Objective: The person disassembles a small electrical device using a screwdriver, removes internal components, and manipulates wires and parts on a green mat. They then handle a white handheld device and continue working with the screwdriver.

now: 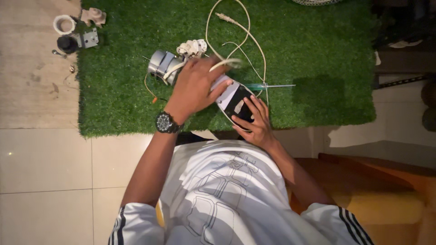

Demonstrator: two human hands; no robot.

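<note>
The left hand [196, 86] lies spread over the far end of a white, oval casing with a black panel [236, 102], fingers splayed rather than closed, with a cream cable [236, 27] running under or between them — whether it pinches that cable cannot be told, as the hand is blurred. The right hand [256, 120] steadies the near end of the casing, fingertips pressed flat on the black panel, thumb at its edge; its grip is a light press, not a fist. The casing sits on a green artificial-grass mat [318, 54], near its near edge, just in front of the person's chest.

It looks like hard, smooth plastic — light, stiff, probably slippery on its rounded sides, so the edges are the likely place to hold. The cable is limp and loops far across the mat.

Just left of the left hand sits a small silver motor [161, 66] with a pale plastic part [191, 47] at its far side. A thin screwdriver-like tool [277, 85] lies right of the casing. Small parts [77, 31] lie at the far left; their kinds are hard to make out. The casing's underside is hidden.
</note>
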